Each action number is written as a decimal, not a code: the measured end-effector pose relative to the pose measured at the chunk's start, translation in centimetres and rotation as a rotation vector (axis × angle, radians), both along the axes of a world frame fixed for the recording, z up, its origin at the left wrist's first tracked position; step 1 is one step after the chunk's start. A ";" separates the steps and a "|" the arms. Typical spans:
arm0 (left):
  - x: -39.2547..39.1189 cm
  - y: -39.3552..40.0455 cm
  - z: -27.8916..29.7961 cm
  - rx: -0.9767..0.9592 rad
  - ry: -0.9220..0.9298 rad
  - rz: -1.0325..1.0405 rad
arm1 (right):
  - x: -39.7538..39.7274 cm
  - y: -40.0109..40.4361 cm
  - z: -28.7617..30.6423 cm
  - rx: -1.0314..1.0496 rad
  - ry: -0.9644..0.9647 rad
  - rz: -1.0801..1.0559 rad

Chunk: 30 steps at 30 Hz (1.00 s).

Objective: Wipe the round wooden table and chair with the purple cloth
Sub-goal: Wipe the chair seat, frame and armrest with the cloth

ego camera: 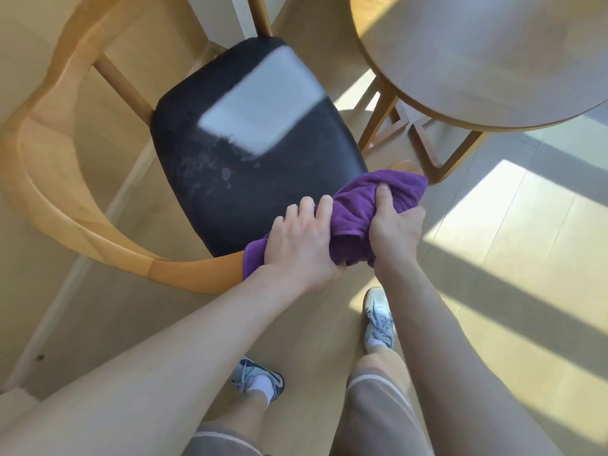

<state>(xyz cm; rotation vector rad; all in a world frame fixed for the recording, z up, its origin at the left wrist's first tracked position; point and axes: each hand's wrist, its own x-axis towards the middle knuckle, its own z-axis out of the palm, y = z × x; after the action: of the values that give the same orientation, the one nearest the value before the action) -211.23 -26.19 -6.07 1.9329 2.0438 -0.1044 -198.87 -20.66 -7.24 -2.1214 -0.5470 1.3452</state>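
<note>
1. Both hands on the bunched purple terry cloth (365, 218). Left hand (301, 240) has fingers (325, 204) curled over its near end; right hand (396, 232) grips the far end, thumb pressed into the fabric.
2. Cloth sits at the near-right corner of the dark padded seat (250, 149) of the curved light-wood chair (65, 205), touching the seat edge and the armrest end.
3. Seat shows dull smudges near its middle, so I judge it not fully wiped.
4. Can't tell whether the chair's wooden frame has been wiped.
5. Round wooden table surface (493, 57) is upper right, apart from the cloth; no way to tell if it's done.
6. Estimate: mid-task, on the chair.
</note>
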 end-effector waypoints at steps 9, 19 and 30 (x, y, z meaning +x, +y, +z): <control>4.5 6.5 -0.3 0.011 -0.255 0.114 | 5.3 10.8 -0.2 0.158 -0.339 0.769; -2.2 -2.5 -0.4 0.225 -0.123 -0.013 | 1.3 0.7 1.7 0.509 -0.832 1.246; -22.8 -13.9 0.7 0.224 0.240 -0.178 | -17.2 -13.9 2.9 0.476 -0.715 1.395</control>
<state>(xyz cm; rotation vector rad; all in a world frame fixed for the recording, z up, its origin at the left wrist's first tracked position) -234.07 -40.12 -5.35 2.3395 2.1030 -0.1616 -216.10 -34.58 -4.34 -1.6331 -2.6311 0.7059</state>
